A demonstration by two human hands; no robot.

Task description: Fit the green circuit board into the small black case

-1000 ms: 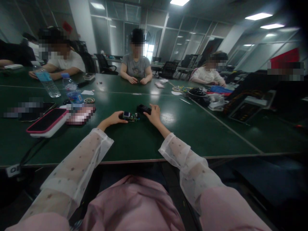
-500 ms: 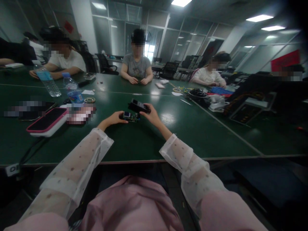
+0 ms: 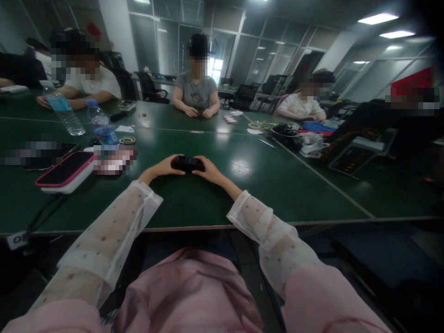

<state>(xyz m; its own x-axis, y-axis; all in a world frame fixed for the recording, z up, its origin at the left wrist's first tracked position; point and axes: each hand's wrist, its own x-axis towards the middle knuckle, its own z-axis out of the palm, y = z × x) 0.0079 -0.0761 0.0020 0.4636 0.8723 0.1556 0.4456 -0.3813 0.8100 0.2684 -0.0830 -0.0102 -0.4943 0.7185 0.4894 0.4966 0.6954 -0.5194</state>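
Note:
Over the green table point(image 3: 194, 203), both my hands grip a small black device casing point(image 3: 188, 163). My left hand point(image 3: 165, 167) wraps its left end, the thumb along the near edge. At the right end, my right hand point(image 3: 209, 170) has its fingers closed round the casing. The casing lies roughly level, its long side toward me. No part of the circuit board shows now; the casing and fingers cover that spot.
On the left are a pink-rimmed phone-like device point(image 3: 67, 171), a tilted water bottle point(image 3: 64, 111), another bottle point(image 3: 100, 125) and a tape roll point(image 3: 127, 140). Cables point(image 3: 284, 131) and a pen-like stick point(image 3: 267, 144) lie on the right. Several people sit around the table.
My right hand has brought the black casing down and left over the circuit board in my left hand. The board with its small screen is now out of sight.

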